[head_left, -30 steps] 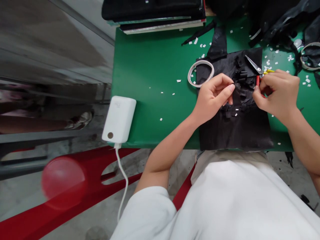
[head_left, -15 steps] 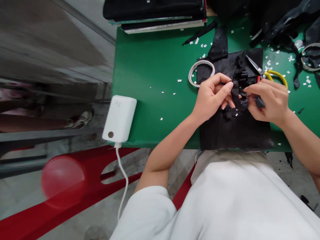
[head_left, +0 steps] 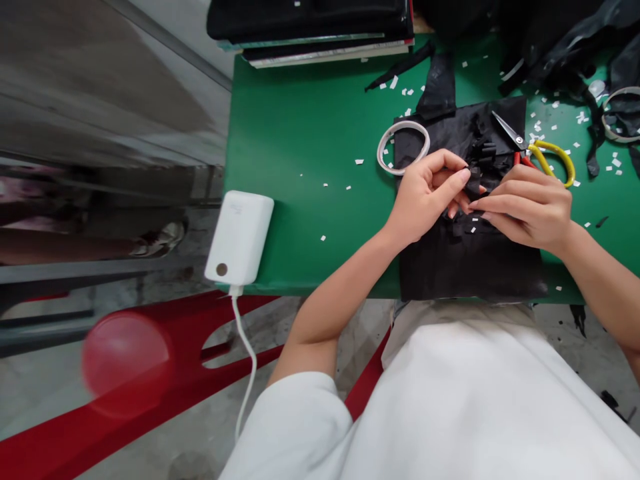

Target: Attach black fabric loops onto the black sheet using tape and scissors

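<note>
Between thumb and fingers, my left hand pinches a small strip of black fabric. The thumb and fingertips of my right hand are closed at the lower end of that strip, touching or gripping it; the contact is partly hidden by the fingers. Beneath both hands lies a larger black sheet with curled black scraps on it. Yellow-and-red-handled scissors rest open just beyond my right hand. A white tape roll lies by my left hand.
Small white paper bits are scattered over the green table. A white power bank with a cable sits at the left edge. Books stand at the back, black material and another tape roll at right. A red stool is below.
My right hand has moved left and its fingertips have come together at the strip by my left hand. My left hand has barely shifted. More of the scissors' handles now shows.
</note>
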A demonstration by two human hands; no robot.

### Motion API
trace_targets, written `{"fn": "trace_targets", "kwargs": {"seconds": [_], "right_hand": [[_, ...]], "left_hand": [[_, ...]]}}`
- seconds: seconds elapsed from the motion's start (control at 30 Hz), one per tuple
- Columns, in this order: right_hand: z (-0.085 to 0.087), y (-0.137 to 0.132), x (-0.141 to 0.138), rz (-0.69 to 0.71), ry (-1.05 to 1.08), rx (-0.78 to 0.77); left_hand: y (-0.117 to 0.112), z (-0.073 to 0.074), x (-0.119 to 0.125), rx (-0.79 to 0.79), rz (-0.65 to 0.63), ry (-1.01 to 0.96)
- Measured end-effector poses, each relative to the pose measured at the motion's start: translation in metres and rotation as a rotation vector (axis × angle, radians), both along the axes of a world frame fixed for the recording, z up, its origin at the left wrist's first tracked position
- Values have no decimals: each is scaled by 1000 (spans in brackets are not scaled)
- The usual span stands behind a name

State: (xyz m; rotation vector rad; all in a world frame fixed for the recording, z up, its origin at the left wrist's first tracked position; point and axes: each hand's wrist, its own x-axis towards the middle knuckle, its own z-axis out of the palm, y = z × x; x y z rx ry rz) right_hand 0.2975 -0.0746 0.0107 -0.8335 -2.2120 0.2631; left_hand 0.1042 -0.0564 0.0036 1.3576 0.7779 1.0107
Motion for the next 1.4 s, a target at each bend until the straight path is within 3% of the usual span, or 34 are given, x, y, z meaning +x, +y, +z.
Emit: {"fn": "trace_targets", "kwargs": {"seconds": [0.17, 0.37, 0.5, 0.73, 1.4], "right_hand": [[9, -7, -8, -97, 188, -163], [13, -17, -18, -169, 535, -535], [11, -18, -21, -201, 638, -645], [11, -18, -25, -191, 694, -693], [11, -21, -29, -281, 657, -634]], "left_hand": [[-3, 3, 1, 143, 85, 34], [-9, 3, 5, 243, 190, 16], [-12, 0, 8, 269, 221, -29], [-13, 1, 8, 294, 212, -11], [-15, -2, 9, 363, 237, 42]]}}
